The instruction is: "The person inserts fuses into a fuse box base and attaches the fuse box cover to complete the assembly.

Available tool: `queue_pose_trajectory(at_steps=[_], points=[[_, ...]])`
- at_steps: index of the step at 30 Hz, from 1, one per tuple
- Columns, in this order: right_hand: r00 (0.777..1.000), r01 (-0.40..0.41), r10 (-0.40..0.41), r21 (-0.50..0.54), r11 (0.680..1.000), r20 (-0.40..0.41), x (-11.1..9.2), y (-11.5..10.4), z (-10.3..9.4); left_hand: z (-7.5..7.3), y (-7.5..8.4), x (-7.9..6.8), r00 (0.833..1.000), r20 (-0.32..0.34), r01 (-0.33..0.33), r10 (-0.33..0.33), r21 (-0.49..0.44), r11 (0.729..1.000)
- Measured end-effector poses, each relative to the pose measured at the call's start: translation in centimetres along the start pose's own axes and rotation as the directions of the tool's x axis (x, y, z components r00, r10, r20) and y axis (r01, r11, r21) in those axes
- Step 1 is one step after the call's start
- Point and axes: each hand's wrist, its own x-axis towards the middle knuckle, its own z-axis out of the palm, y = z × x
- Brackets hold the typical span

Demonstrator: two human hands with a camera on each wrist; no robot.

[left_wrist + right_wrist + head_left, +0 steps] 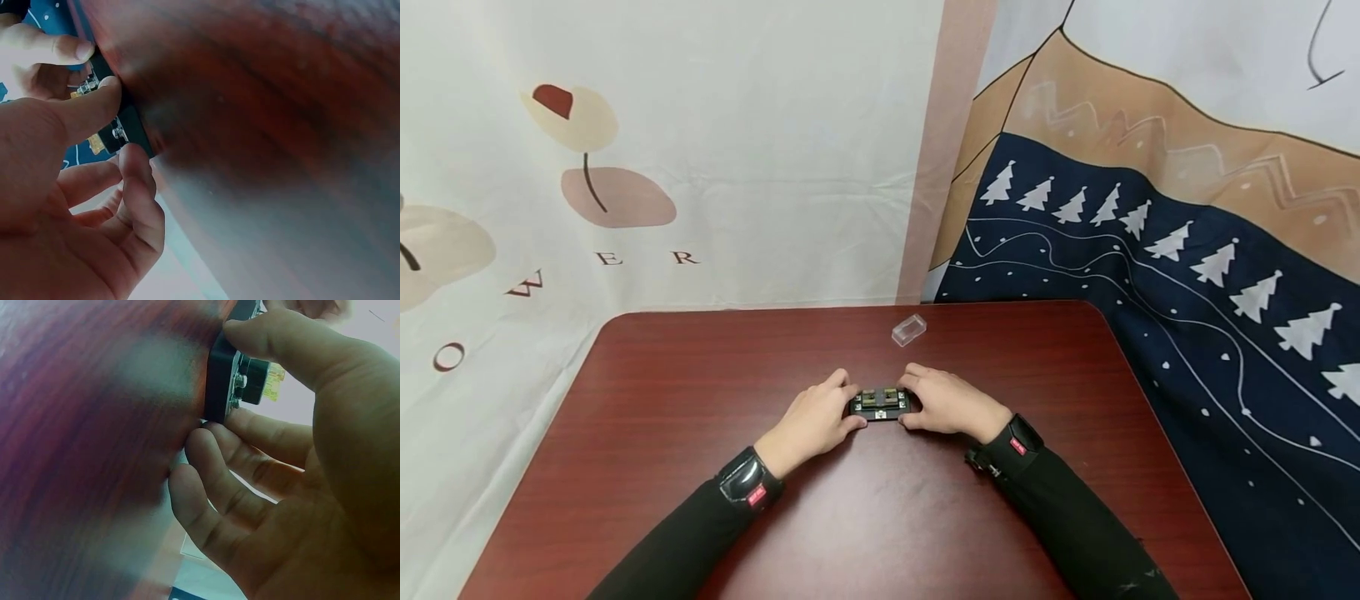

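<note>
A small black block with screw terminals [881,414] and yellowish parts on top lies on the table between the two hands. My left hand [816,417] grips its left end between thumb and fingers. From the other side, my right hand [951,402] holds the right end the same way. In the left wrist view, the left thumb crosses the block's front edge, near a metal screw. Seen from the right wrist, the right thumb lies on the edge, with fingers curled at the end. The hands hide both ends of the block in part.
Behind the block, close to the table's far edge, sits a small clear plastic cover [909,330]. The reddish-brown tabletop [880,533] extends around the hands. Printed fabric [775,150] hangs behind the table, and dark blue patterned fabric [1195,367] runs along the right side.
</note>
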Motion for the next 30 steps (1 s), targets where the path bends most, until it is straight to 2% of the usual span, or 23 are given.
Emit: queue_pose_trajectory(at_steps=[10, 22, 26, 30], points=[[1.000, 0.012, -0.012, 0.019, 1.000, -0.003, 0.0, -0.1, -0.3, -0.1, 0.1, 0.0, 1.000, 0.002, 0.006, -0.006, -0.004, 1.000], [0.997, 0.050, -0.054, 0.077, 0.996, 0.047, 0.5, 0.9, -1.1, 0.2, 0.2, -0.1, 1.000, -0.011, -0.005, 0.005, 0.005, 1.000], [0.999, 0.052, -0.053, 0.059, 0.997, 0.011, 1.0, 1.5, -1.9, 0.3, 0.3, -0.1, 1.000, -0.019, -0.006, 0.006, 0.009, 1.000], [0.997, 0.028, -0.028, 0.001, 1.000, -0.070, 1.4, 2.1, -2.8, 0.3, 0.2, -0.2, 1.000, -0.019, -0.004, 0.004, 0.014, 1.000]])
